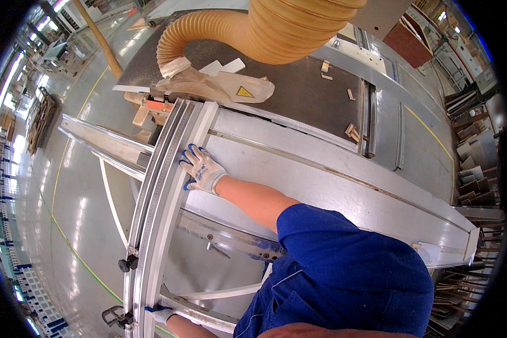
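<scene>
My right hand (201,169), in a white glove with blue fingertips, lies flat with spread fingers on a long grey panel (332,186). It rests at the panel's left end, right beside the pale aluminium fence rail (162,191) of a sliding table saw. At the bottom of the view my left hand (161,314), gloved the same way, is closed around the lower part of the saw's frame next to the rail. My blue sleeve hides the panel's near edge.
A ribbed yellow dust hose (265,28) runs to a translucent saw guard (219,85) on the dark saw table (298,96), which carries small wood offcuts (352,132). Black clamp knobs (128,262) sit on the rail. Stacked boards (473,169) stand at the right on the shiny floor (67,225).
</scene>
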Motion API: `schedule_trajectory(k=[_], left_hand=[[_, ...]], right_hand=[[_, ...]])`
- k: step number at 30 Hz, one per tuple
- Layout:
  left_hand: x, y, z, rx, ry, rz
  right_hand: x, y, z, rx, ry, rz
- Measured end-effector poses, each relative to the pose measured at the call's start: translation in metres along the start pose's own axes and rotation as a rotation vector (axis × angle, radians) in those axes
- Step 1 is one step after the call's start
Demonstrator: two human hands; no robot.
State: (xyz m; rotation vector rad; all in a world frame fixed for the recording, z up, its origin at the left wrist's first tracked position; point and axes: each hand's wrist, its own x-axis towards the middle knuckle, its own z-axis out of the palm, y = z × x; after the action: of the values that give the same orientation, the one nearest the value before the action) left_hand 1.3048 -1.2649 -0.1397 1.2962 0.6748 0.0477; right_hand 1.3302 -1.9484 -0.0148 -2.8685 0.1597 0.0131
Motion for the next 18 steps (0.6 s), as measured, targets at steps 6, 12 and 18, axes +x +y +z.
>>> schedule_trajectory(k=[6, 12, 18], left_hand=[[-0.005, -0.004, 0.023, -0.026, 0.169, -0.034], [0.004, -0.003, 0.003, -0.081, 0.073, 0.030], [-0.007, 0.000, 0.015, -0.077, 0.099, 0.082]], right_hand=[[0.000, 0.006, 0.005, -0.008, 0.003, 0.029], [0.000, 0.001, -0.001, -0.027, 0.000, 0.016], [0.005, 0.005, 0.004, -0.022, 0.050, 0.020]])
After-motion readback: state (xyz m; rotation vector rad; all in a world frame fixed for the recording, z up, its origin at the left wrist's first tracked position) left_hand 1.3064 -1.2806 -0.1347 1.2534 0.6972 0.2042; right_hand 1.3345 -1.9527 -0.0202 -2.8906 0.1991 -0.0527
